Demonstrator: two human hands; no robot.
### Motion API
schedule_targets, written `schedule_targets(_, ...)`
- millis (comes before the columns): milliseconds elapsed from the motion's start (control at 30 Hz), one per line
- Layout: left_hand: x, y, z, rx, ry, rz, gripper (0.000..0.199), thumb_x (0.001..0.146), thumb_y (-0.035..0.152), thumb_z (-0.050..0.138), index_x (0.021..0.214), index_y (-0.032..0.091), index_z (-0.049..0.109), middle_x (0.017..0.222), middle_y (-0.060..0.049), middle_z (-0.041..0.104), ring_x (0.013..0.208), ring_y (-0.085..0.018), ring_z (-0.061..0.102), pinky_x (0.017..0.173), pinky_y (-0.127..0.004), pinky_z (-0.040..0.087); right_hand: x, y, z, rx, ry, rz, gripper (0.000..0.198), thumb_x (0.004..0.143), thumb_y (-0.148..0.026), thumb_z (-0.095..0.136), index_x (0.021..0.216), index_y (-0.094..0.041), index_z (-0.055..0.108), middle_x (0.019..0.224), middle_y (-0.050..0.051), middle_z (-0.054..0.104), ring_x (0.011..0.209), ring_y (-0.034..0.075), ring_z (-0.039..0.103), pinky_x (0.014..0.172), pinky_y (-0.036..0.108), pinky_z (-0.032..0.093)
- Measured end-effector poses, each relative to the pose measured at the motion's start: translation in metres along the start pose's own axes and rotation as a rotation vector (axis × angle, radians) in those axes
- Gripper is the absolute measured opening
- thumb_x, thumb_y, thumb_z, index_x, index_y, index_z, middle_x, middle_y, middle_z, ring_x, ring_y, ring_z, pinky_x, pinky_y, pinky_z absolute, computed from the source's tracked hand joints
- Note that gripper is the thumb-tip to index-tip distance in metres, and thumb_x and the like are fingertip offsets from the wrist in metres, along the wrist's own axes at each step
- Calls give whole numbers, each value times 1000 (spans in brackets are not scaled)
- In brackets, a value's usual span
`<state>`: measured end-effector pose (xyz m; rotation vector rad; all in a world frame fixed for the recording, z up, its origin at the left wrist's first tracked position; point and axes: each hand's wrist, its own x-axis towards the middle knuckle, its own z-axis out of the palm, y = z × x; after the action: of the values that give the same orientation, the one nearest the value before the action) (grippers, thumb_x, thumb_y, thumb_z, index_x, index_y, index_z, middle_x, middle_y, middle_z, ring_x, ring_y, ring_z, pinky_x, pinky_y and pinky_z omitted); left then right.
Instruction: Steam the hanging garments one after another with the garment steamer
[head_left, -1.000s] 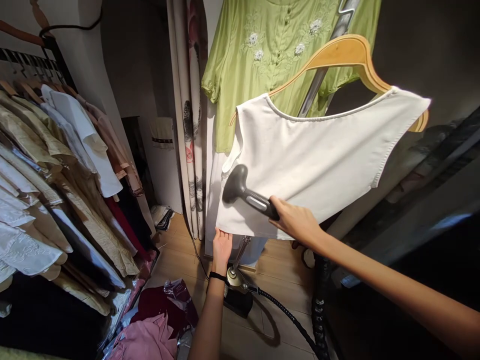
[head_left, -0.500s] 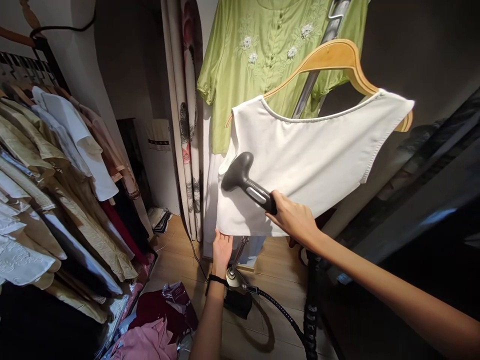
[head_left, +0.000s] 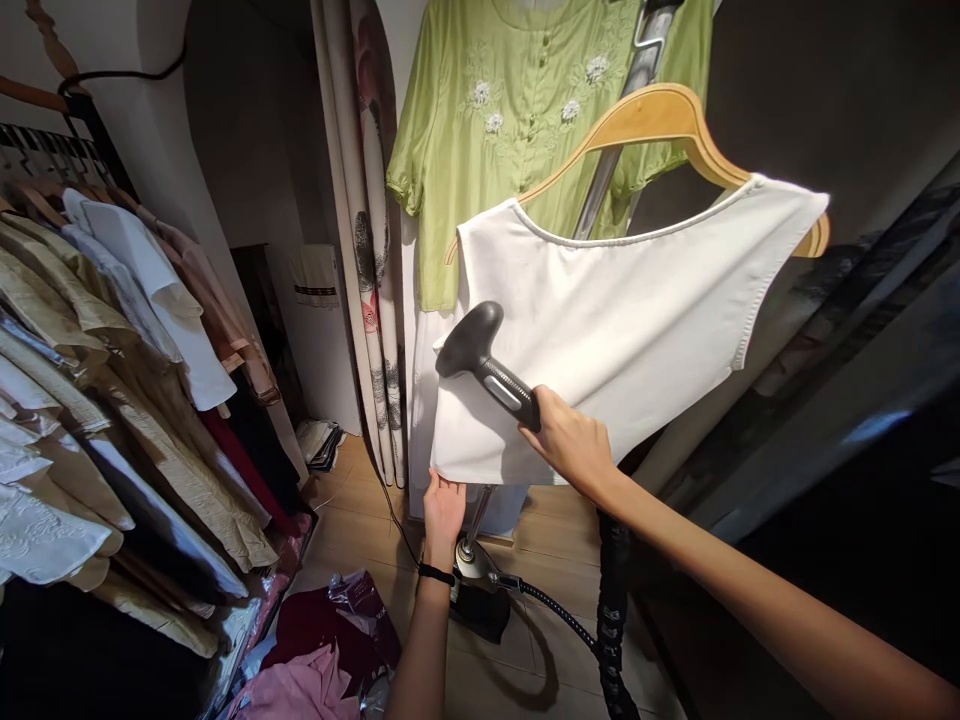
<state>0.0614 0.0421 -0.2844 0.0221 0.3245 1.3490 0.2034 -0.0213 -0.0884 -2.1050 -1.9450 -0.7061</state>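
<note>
White top is hanging on a hanger from the middle to the right of the scene, its hem sloping down to the left. Compared with a second ago, the steamer is sitting higher up the top's left side, farther from the hem, and is hiding the lower end of the left armhole. That is putting the armhole edge under the steamer and leaving the lower left corner showing. The right hand is gripping the steamer's handle, fingers curling closed; whether the steamer is pressing on the cloth, I am not able to tell. The left hand is still pinching the hem's left corner, fingertips partly hiding behind it. Behind the top, a green blouse is hanging; below, a hose is curving near right; clothes are hanging at left.
</note>
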Motion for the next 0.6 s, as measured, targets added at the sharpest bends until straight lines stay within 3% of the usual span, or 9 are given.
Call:
schedule_targets(200, 2, -2, -5, -91, -13, -30, 30, 97, 21, 38, 85, 19, 66, 109, -7, 69, 108, -13, 63, 105, -34, 44, -32, -5, 29, 22, -162, -115, 28, 88, -27, 51, 114, -21, 43, 108, 8, 61, 73, 21, 63, 49, 28, 19)
schedule_targets(467, 0, -1, -3, -110, -18, -14, 34, 98, 22, 36, 78, 19, 64, 107, -7, 69, 103, -13, 64, 100, -35, 47, -9, 7, -8, 8, 27, -7, 23, 93, -29, 44, 113, -18, 42, 106, 12, 61, 79, 25, 63, 50, 32, 19)
schedule_targets(600, -1, -1, -1, -84, -1, -11, 37, 98, 24, 34, 76, 20, 64, 107, -6, 68, 107, -13, 62, 101, -35, 47, -25, 5, 6, 18, -67, -57, 25, 91, -28, 48, 113, -19, 42, 104, 9, 63, 79, 24, 64, 51, 30, 21)
